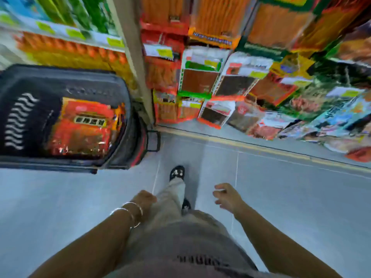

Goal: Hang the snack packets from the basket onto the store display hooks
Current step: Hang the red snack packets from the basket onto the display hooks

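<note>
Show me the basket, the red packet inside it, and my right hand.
basket (40, 81): head view, on its dark far wall.
red packet (84, 127): head view, middle of its front face.
right hand (226, 196): head view, back of the hand.

View: one head camera, wide-angle, blurred.
Facing: steeply down and slightly forward at the floor (281, 187).
Near: arms (90, 247) and legs (172, 197), bottom centre.
Farther: basket (60, 70) upper left, display (131, 57) across the top.
</note>
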{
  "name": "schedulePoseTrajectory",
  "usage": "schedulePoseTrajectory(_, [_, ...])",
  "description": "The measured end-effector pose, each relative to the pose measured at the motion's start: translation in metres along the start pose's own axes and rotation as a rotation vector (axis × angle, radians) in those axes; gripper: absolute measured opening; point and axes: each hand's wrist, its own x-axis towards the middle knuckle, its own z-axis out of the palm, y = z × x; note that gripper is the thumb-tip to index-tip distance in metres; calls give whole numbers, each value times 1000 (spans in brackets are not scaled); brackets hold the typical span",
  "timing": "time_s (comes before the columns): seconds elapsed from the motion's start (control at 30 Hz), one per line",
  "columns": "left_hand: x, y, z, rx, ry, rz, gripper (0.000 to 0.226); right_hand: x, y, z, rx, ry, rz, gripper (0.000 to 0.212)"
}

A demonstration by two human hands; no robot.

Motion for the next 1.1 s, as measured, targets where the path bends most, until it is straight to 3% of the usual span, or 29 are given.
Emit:
schedulePoseTrajectory(0.1, [-32, -61, 9, 60, 28, -57, 25, -7, 46, 32, -298, -140, 50, 8])
schedulePoseTrajectory(0.17, [-45, -91, 4, -84, 84, -63, 21, -11, 55, 46, -535, -172, -40, 19])
schedulePoseTrajectory(0.33, [-51, -143, -24, -556, 230, -219, 14, -10, 24, 78, -621, -257, -86, 22])
schedulePoseTrajectory(0.47, [-51, -189, -50, -547, 258, -334, 20, 3, -14, 121, -726, -282, -85, 17])
schedulePoseTrajectory(0.6, [-51, -228, -106, -480, 249, -386, 16, 6, -59, 189, -648, -289, -54, 17])
schedulePoseTrajectory(0.7, [-41, -246, -170, -719, 268, -347, 12, 1, -93, 245, -510, -260, -52, 16])
schedulePoseTrajectory(0.8, [-30, -253, -238, -721, 359, -273, 18, -9, -128, 295, -399, -254, -119, 11])
schedulePoseTrajectory(0.93, [-14, -235, -310, -666, 416, -131, 19, -23, -181, 345, -249, -291, -235, 8])
schedulePoseTrajectory(1.1, [12, -183, -370, -657, 353, 75, 12, -9, -252, 373, -135, -331, -264, 11])
